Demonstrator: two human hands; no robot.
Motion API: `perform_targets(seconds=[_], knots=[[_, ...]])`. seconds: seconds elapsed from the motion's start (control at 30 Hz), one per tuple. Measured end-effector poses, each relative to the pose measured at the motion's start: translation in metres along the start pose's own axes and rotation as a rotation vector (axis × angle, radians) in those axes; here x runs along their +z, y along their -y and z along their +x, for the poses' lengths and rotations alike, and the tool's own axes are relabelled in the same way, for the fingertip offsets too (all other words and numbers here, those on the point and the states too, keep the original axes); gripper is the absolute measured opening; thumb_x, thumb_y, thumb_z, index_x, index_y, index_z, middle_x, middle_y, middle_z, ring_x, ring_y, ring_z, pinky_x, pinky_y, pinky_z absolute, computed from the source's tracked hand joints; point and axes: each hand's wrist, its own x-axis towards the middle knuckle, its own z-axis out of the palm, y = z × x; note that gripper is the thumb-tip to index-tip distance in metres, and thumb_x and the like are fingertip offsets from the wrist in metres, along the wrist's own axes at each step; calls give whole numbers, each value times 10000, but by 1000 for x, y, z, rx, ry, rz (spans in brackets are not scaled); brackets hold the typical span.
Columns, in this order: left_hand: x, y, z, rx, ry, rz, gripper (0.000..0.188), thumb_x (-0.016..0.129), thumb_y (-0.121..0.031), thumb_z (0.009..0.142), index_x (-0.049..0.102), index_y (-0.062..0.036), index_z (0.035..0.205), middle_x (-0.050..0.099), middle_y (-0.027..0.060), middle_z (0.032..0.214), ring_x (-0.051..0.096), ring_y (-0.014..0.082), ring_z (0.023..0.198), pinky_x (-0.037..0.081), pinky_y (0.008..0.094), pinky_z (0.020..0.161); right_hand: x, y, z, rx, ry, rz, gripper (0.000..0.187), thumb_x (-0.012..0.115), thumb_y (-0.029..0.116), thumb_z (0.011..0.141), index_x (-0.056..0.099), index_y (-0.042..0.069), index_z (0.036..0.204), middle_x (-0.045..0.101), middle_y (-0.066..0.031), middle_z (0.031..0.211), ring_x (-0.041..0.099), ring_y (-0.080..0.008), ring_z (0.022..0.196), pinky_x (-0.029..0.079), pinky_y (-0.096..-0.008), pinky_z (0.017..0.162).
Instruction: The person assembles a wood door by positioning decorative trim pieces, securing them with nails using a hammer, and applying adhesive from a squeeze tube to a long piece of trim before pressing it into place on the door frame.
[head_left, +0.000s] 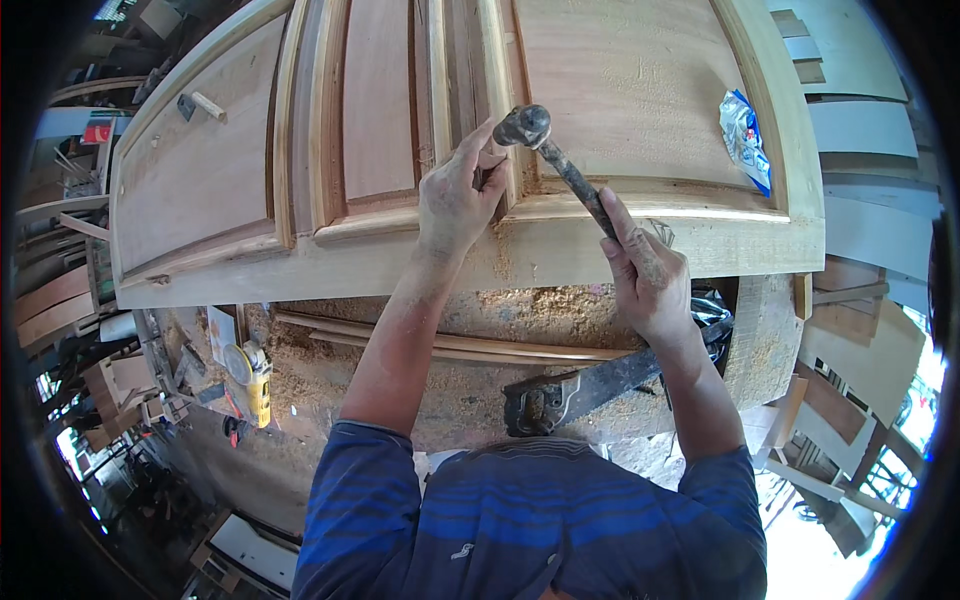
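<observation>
A large panelled wooden door [560, 250] lies flat on a workbench. My right hand [645, 275] grips the dark handle of a hammer [560, 160], whose metal head is raised over a vertical moulding strip [497, 100] near the door's middle. My left hand [455, 195] rests on the door beside that strip, with thumb and forefinger pinched together just under the hammer head. Whatever the fingers pinch is too small to make out.
A crumpled blue and white plastic bag [745, 135] lies on the right panel. A small wooden-handled tool [200, 103] sits on the left panel. Below the door are a sawdust-covered bench [470, 330], loose thin strips [440, 345], a yellow tape measure [255, 385] and a metal clamp [560, 395].
</observation>
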Motion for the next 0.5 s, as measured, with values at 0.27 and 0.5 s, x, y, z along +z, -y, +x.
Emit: perform_targets(seconds=[0.27,0.5], knots=[[4,8,-3,25,-8,-43,610,822,-98,945,615,-116,1518,817,83,1011,801,238,831,659,386,773,4,-1,2,-62,-106,6,667,726,137,1049,514,247,1673,596,-71,684,598,-230,532,513,-444,545],[0,2,-5,-57,39,6,561,840,-145,949,643,-110,1472,840,60,987,820,252,920,636,395,821,1,-3,1,-1,131,-206,644,736,51,1027,570,184,1635,633,-83,741,589,-198,580,530,-420,596]])
